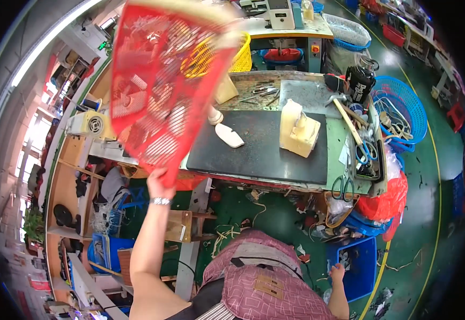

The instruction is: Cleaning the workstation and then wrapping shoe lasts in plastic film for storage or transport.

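Note:
My left hand grips the lower corner of a red slotted plastic basket, raised and tilted over the left side of the workbench. The basket is partly blurred, and a cream-coloured band runs along its upper edge; I cannot tell what that is. Low on the right, my right hand hangs beside a blue bin, fingers loosely apart and nothing in them. On the bench's black mat lie a flat white oval piece and a cream block with a rounded upright part.
A hammer, blue-handled scissors and dark-handled scissors lie at the bench's right end, near a black bottle. Beyond stands a blue basket with cords. Behind the red basket is a yellow basket. Scraps litter the green floor.

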`<state>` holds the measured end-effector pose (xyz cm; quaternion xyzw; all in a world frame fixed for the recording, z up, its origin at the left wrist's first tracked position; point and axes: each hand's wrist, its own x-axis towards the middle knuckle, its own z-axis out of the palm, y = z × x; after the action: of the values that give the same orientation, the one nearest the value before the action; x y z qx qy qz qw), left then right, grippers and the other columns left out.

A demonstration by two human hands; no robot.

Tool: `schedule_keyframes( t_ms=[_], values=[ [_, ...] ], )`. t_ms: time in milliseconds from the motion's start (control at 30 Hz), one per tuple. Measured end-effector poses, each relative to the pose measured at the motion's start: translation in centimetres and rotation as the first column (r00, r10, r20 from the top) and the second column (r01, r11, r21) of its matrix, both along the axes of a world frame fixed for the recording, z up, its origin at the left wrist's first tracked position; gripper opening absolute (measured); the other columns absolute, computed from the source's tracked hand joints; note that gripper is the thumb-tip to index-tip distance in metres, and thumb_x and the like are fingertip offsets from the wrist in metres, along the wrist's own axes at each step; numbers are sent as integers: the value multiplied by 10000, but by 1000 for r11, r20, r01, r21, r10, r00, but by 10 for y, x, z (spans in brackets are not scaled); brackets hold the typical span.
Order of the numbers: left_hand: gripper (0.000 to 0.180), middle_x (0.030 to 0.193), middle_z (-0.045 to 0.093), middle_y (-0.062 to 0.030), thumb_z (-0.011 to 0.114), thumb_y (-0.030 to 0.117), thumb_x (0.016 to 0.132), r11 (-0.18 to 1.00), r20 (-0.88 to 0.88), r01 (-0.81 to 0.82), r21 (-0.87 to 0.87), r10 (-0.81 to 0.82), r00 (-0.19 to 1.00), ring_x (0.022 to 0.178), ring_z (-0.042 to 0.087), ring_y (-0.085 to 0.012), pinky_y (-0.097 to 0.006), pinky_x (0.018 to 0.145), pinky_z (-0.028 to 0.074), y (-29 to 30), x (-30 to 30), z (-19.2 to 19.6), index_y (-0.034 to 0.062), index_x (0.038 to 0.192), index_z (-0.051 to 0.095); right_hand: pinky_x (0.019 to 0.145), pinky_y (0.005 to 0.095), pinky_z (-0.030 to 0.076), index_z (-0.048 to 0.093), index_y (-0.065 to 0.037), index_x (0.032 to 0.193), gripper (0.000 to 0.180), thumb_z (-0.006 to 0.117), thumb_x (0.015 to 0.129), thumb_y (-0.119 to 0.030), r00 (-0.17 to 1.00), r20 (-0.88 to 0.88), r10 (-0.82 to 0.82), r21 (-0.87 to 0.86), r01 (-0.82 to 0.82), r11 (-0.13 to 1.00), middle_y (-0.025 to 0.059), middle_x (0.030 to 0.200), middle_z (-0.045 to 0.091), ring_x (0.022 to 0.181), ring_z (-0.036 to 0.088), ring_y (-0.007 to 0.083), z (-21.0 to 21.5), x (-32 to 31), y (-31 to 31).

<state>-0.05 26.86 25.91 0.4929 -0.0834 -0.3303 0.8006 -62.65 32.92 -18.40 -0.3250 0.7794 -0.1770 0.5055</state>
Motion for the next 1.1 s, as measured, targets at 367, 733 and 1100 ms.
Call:
schedule_keyframes(
  t_ms=[367, 733, 1100],
  values=[
    [106, 729, 536, -83, 461, 8, 614, 749, -152, -436, 499, 571, 807, 636, 555, -263, -387, 552, 502, 160, 180, -196, 53, 701, 499, 444, 261, 445, 538, -30, 768, 35, 558, 750, -51, 972, -66, 225, -113, -231, 966, 42, 608, 528, 502, 519, 135, 63, 85, -82],
    [496, 1040, 551, -51, 581, 479, 762, 925, -147, -148, 351, 211, 966, 833, 561, -216, -345, 714, 489, 60, 267, -208, 104, 1076, 499, 638, 394, 450, 565, -38, 802, 205, 535, 780, -240, 778, -454, 434, -351, -604, 716, 159, 756, 583, 740, 569, 327, 205, 297, -155],
    [385, 1111, 540, -92, 442, 169, 864, 642, -1, 631, 436, -700, 714, 937, 528, -159, -273, 780, 429, -42, 67, -153, 50, 1226, 388, 1008, 304, 243, 371, -50, 1271, 441, 419, 844, -147, 924, 314, 217, -745, 98, 660, 129, 1316, 361, 1233, 300, 213, 275, 336, -392]
  ],
)
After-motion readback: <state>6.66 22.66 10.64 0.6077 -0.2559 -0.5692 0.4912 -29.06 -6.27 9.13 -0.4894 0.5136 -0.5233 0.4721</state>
